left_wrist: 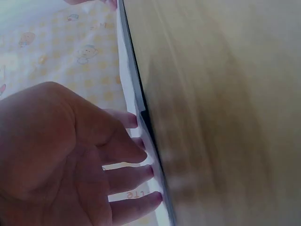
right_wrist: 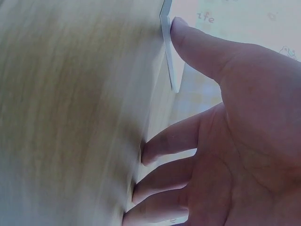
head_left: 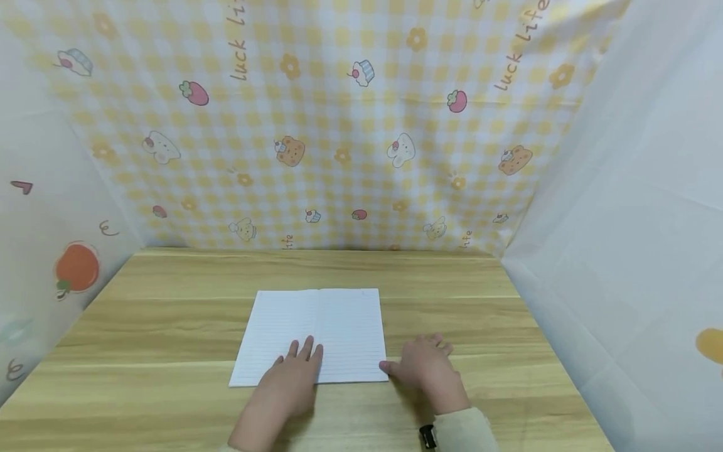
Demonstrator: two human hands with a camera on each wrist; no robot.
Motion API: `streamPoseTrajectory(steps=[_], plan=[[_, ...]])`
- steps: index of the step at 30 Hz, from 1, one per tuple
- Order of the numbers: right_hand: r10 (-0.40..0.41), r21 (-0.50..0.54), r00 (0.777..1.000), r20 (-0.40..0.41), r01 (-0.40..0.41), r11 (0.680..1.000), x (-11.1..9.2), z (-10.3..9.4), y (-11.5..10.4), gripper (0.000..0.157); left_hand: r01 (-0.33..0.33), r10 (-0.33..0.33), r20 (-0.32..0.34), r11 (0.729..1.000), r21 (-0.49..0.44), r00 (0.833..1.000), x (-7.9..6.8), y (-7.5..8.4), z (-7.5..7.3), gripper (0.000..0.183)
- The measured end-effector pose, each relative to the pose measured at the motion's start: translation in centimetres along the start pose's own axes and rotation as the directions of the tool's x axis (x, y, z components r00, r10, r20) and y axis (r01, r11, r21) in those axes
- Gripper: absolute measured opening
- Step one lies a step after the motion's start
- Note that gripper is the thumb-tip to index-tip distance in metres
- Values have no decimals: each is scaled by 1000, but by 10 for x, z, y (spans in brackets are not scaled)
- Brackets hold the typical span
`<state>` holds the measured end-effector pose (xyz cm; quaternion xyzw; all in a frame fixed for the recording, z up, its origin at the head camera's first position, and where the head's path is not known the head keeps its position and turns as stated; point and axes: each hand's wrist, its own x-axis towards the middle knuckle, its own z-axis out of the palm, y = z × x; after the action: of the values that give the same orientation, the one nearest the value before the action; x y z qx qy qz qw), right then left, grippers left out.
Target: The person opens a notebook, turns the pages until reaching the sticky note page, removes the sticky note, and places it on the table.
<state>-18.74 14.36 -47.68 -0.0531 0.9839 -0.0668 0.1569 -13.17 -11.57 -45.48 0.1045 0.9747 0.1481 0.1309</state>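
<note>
A lined notebook (head_left: 350, 326) lies spread flat on the wooden table, its pages bare of writing. My left hand (head_left: 290, 380) rests on the lower part of the left page near the fold, fingertips touching the paper. In the left wrist view those fingers (left_wrist: 129, 181) are spread and press down on the page. My right hand (head_left: 426, 367) is beside the notebook's right edge. Its thumb (right_wrist: 193, 42) touches the lower right corner of the page, while the other fingertips stand on the tabletop in the right wrist view.
The wooden table (head_left: 169, 333) reaches back to a yellow checked cloth (head_left: 339, 125) with cartoon prints. White cloth hangs at the left side (head_left: 34, 188) and the right side (head_left: 632, 251). A small black object (head_left: 428, 436) sits at the right sleeve's cuff.
</note>
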Motion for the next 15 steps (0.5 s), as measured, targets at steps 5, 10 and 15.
streamPoseTrajectory(steps=[5,10,15], plan=[[15,13,1000,8,-15,1000,1,2,0,95,15,-15,20,999,-36,1000,3,1,-1,65],[25,9,1000,-2,-25,1000,4,11,3,100,19,-19,15,999,-45,1000,4,3,-1,63],[3,25,1000,-17,-3,1000,-9,-6,-3,89,20,-19,3,998,-60,1000,3,4,-2,58]])
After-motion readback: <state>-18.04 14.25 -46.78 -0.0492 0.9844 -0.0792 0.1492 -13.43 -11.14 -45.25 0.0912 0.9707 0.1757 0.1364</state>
